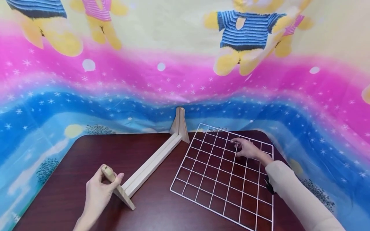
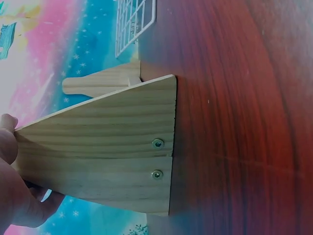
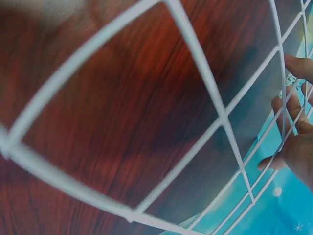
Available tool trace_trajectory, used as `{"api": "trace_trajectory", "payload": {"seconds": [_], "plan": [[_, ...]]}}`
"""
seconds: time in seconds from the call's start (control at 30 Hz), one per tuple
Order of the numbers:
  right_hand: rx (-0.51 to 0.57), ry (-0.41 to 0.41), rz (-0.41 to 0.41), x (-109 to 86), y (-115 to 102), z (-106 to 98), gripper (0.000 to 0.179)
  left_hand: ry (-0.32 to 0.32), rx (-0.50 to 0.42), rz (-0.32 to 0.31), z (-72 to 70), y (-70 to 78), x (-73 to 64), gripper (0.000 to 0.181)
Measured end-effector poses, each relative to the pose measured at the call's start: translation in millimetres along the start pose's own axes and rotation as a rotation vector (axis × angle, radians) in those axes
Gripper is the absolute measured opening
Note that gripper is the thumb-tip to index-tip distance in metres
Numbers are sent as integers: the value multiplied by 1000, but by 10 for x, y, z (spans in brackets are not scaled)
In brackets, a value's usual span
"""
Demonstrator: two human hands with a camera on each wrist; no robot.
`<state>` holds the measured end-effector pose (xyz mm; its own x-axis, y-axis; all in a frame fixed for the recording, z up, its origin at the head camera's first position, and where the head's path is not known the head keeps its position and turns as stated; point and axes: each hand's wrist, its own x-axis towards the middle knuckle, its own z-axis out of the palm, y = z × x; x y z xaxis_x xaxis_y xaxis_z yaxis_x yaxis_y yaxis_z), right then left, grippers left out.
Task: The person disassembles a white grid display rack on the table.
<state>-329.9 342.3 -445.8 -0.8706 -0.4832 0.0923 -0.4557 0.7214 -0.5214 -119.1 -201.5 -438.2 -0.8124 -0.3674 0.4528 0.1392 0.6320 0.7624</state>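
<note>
My left hand [image 1: 99,189] pinches the narrow top of a tapered wooden end piece [image 1: 124,196]. In the left wrist view, two metal screws [image 2: 157,143] show on that end piece [image 2: 107,152]. A pale wooden crossbar [image 1: 153,163] runs from it to a matching end piece [image 1: 180,123] at the back, forming a stand. To the right, a white wire grid panel [image 1: 219,179] slants above the table. My right hand [image 1: 247,149] is at its upper right part with curled fingers around the wires; in the right wrist view, wires cross in front of the fingers [image 3: 292,105].
The stand is on a dark red-brown wooden table [image 1: 72,163]. A printed curtain [image 1: 144,80] with bears and snowflakes hangs round the table's back and sides, close behind the far end piece. The right sleeve [image 1: 300,195] passes over the grid's right edge.
</note>
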Motion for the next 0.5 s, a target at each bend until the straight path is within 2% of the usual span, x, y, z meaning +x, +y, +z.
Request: {"api": "trace_trajectory", "payload": {"seconds": [0.07, 0.23, 0.43, 0.5], "plan": [[-32, -1, 5, 24, -4, 24, 64, -2, 1, -9, 0, 20, -24, 27], [-172, -15, 85, 104, -77, 81, 66, 18, 14, -34, -23, 68, -91, 28], [-271, -92, 209, 223, -148, 175, 70, 33, 40, -58, -60, 139, -187, 30], [-283, -120, 226, 250, -160, 195, 70, 29, 58, -60, -72, 164, -218, 32]]}}
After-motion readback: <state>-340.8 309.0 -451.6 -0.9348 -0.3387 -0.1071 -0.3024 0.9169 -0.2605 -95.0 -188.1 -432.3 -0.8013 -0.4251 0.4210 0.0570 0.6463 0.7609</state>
